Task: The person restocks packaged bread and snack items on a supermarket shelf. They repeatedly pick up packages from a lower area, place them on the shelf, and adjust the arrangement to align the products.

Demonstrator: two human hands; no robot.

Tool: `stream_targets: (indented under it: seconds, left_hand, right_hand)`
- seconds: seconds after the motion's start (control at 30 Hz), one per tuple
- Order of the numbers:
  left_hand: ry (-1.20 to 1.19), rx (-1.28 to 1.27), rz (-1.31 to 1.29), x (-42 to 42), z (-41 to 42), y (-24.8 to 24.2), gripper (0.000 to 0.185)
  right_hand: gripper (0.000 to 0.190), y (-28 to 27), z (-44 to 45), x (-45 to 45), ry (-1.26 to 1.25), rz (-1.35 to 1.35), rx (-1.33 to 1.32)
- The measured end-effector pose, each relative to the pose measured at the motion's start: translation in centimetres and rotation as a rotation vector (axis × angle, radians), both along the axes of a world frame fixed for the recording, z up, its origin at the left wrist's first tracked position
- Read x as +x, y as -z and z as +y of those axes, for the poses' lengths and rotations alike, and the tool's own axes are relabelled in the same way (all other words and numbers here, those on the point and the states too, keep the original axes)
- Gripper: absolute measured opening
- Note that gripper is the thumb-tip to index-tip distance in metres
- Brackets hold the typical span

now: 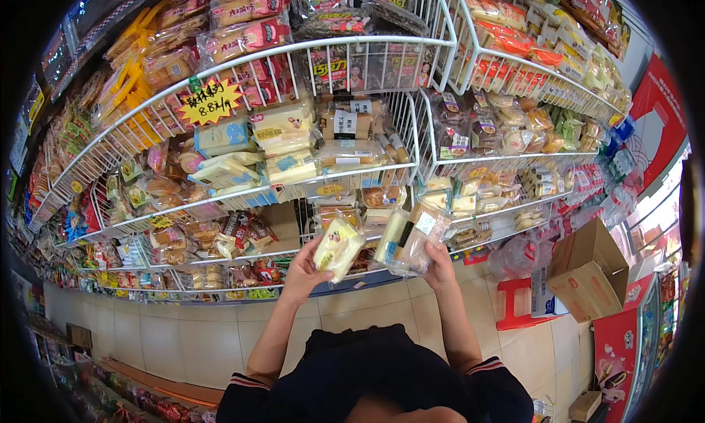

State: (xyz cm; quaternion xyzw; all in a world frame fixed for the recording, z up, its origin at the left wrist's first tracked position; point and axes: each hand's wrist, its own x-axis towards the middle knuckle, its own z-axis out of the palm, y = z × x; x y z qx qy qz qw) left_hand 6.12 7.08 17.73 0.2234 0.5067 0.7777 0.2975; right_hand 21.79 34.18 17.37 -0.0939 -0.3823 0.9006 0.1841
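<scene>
My left hand (306, 271) grips a pale yellow wrapped cake pack (339, 248) by its left side, tilted in front of the shelves. In my right hand (439, 263) is a brown wrapped bread pack (423, 238) with a white label and a dark band. A cream-and-blue wrapped pack (392, 237) lies against its left side, apparently held along with it. Both hands are raised before the lower wire baskets. Similar cream packs (283, 126) and brown bread packs (350, 150) sit in the middle wire basket (363, 175).
White wire shelving (275, 51) with packed snacks spans the front, bearing a yellow starburst price sign (211, 102). At right stand an open cardboard box (586, 282), a red plastic stool (512, 307) and large clear bottles (518, 256). Tiled floor (204, 340) lies below.
</scene>
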Motion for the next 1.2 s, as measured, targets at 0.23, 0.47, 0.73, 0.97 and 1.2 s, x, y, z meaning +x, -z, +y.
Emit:
stream_targets:
  seconds: [0.23, 0.47, 0.73, 0.97, 1.2]
  left_hand:
    - [-0.177, 0.021, -0.036, 2.4, 0.0, -1.5, 0.070]
    - [0.014, -0.319, 0.211, 2.0, -2.3, -2.2, 0.025]
    - [0.130, -0.285, 0.303, 1.4, -3.2, -2.2, 0.036]
    - [0.021, -0.394, 0.366, 2.1, -4.8, 0.3, 0.044]
    - [-0.012, -0.421, 0.144, 1.8, -7.7, 2.2, 0.037]
  right_hand:
    - [0.038, 0.3, 0.2, -1.3, 0.053, -0.091, 0.047]
    - [0.027, -4.0, -2.1, -1.3, 0.053, 0.062, 0.531]
    - [0.015, -4.6, -7.3, -4.5, -0.144, -0.084, 0.308]
    - [0.032, -6.5, -9.4, -6.6, -0.191, -0.079, 0.711]
    - [0.044, -10.1, -2.7, -15.8, 0.073, -0.054, 1.359]
